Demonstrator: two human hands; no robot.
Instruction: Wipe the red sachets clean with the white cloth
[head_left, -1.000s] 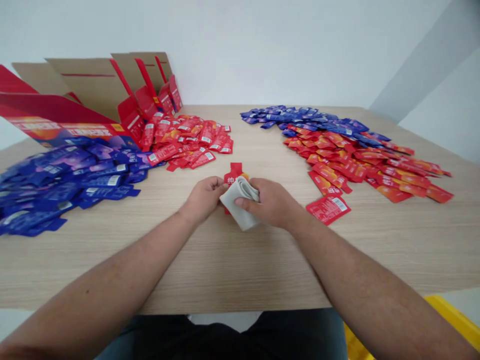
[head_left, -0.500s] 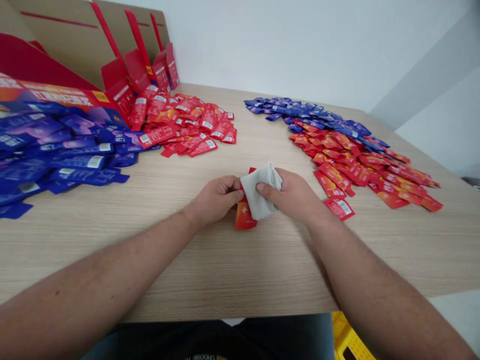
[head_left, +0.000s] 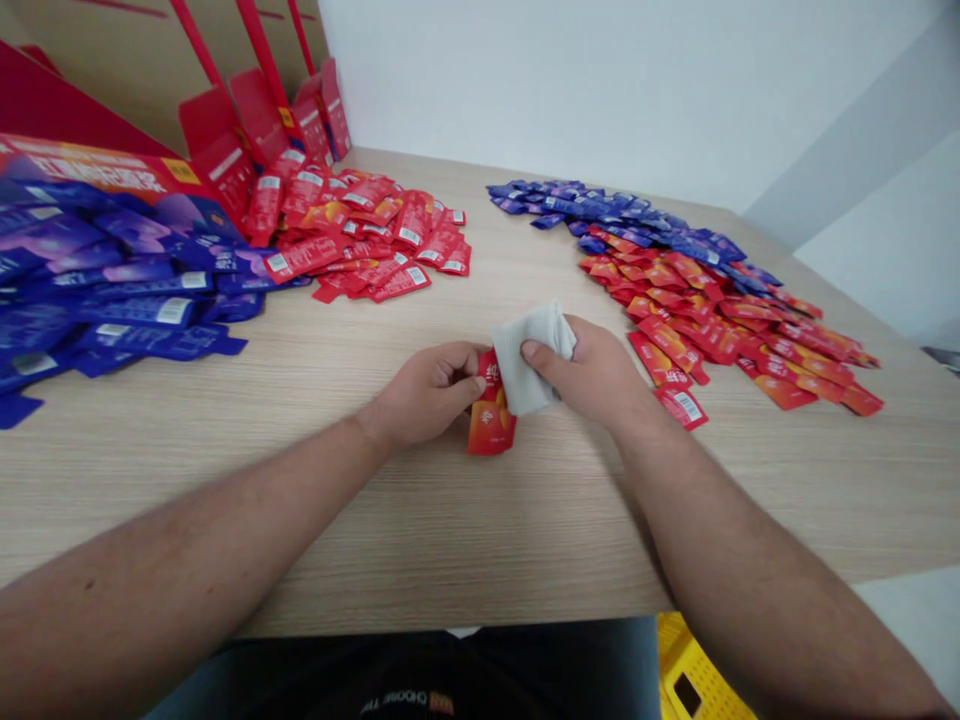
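Observation:
Between the thumb and fingers of my left hand (head_left: pixel 431 392) is a red and orange sachet (head_left: pixel 492 428), held by its left edge just above the table. My right hand (head_left: pixel 592 372) is closed on a folded pale grey cloth (head_left: pixel 529 365), its thumb on top. The cloth covers the upper right part of the sachet and touches it. Fingers under the sachet and behind the cloth are hidden. A single red sachet (head_left: pixel 681 407) with a barcode lies to the right, beyond my right wrist.
Blue sachets (head_left: pixel 127 310) and red sachets (head_left: pixel 375 235) lie piled at the left, before red cardboard boxes (head_left: pixel 217 140). At the right are more blue sachets (head_left: pixel 622 215) and red-orange sachets (head_left: pixel 720 310). A yellow plastic crate (head_left: pixel 697 670) stands below the table's (head_left: pixel 360 570) front edge.
My right hand has moved the cloth slightly up and right, uncovering more of the sachet's printed front. My left hand still holds the sachet in nearly the same place. The view has shifted slightly.

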